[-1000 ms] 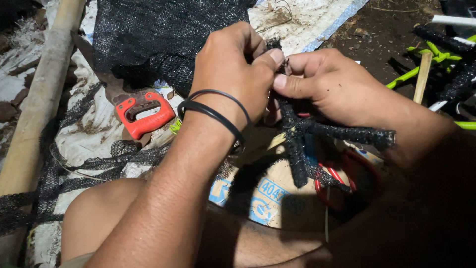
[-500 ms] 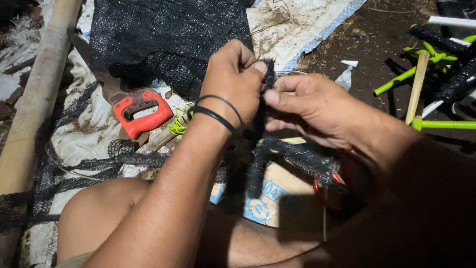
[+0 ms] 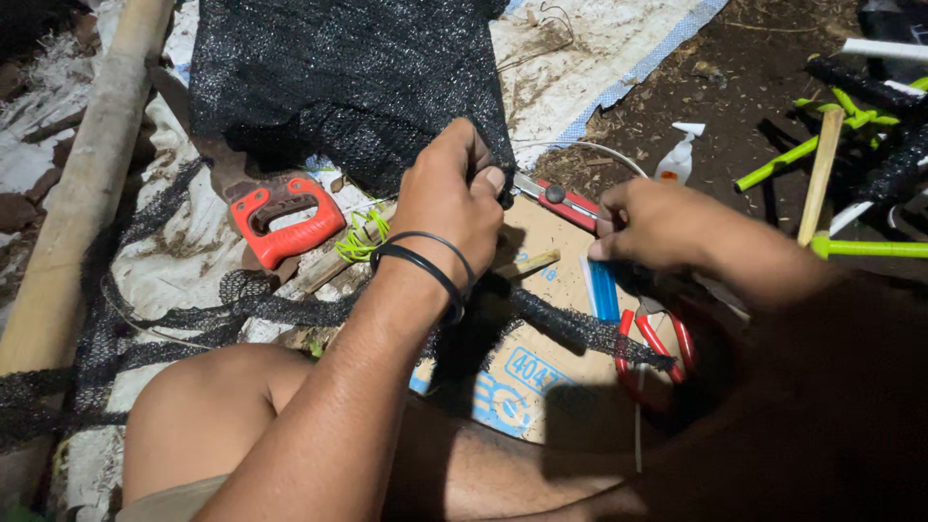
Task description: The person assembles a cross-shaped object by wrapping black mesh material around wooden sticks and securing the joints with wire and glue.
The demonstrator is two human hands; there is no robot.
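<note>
Nearest you, a mesh-wrapped stick [image 3: 580,329] lies across the cardboard [image 3: 541,377] over your lap, running from under your left wrist toward the red pliers [image 3: 657,353]. Your left hand [image 3: 449,208] is closed, fingers pinched on the end of the black mesh [image 3: 348,87] just by the thumb. Keep that pinch tight and the mesh taut, so the wrap does not slacken along the stick. Your right hand [image 3: 652,227] is curled with its fingers together at the cardboard's far edge, just beside the cutter [image 3: 561,201]; I cannot tell whether it grips anything. Get a firm hold before you lift, and keep the blade off the mesh. Farther off lie the red saw handle [image 3: 285,222], the small white bottle [image 3: 677,159] and the green sticks [image 3: 822,145].

Against half a second ago, your hands are apart: the right has left the mesh and moved off to the right, and the stick has dropped onto the cardboard.
</note>
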